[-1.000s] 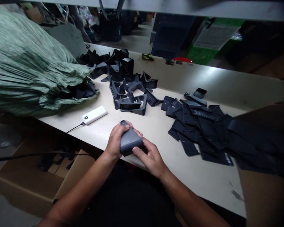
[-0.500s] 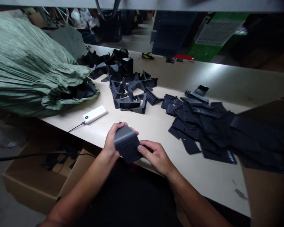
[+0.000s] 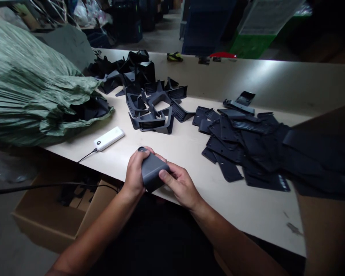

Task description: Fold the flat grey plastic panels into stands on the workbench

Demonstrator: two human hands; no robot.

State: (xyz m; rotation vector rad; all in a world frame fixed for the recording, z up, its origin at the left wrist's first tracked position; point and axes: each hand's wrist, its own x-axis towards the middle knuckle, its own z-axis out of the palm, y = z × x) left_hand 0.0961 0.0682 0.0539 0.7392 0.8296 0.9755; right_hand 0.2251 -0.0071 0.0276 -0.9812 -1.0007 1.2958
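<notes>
Between my two hands, over the table's front edge, is a dark grey plastic housing [image 3: 153, 168] with rounded corners. My left hand [image 3: 134, 170] is wrapped round its left side, the thumb on top near the far corner. My right hand [image 3: 181, 184] grips the right side with thumb and fingers. The fingers beneath the housing are partly hidden. Beyond my hands lie several angular black plastic parts [image 3: 158, 100] in a loose heap. Several flat black plastic panels [image 3: 227, 147] are piled to the right.
A green woven sack [image 3: 40, 88] lies open at the left with dark parts inside. A white power bank [image 3: 109, 138] with a cable rests on the table [image 3: 172, 147]. Below the front edge stands an open cardboard box [image 3: 48, 218]. A yellow-black item [image 3: 174, 57] lies at the back.
The housing has been tilted in my hands, so its ribbed face has turned down and its smooth top now shows. My right hand has shifted slightly left. The camera view has moved a little.
</notes>
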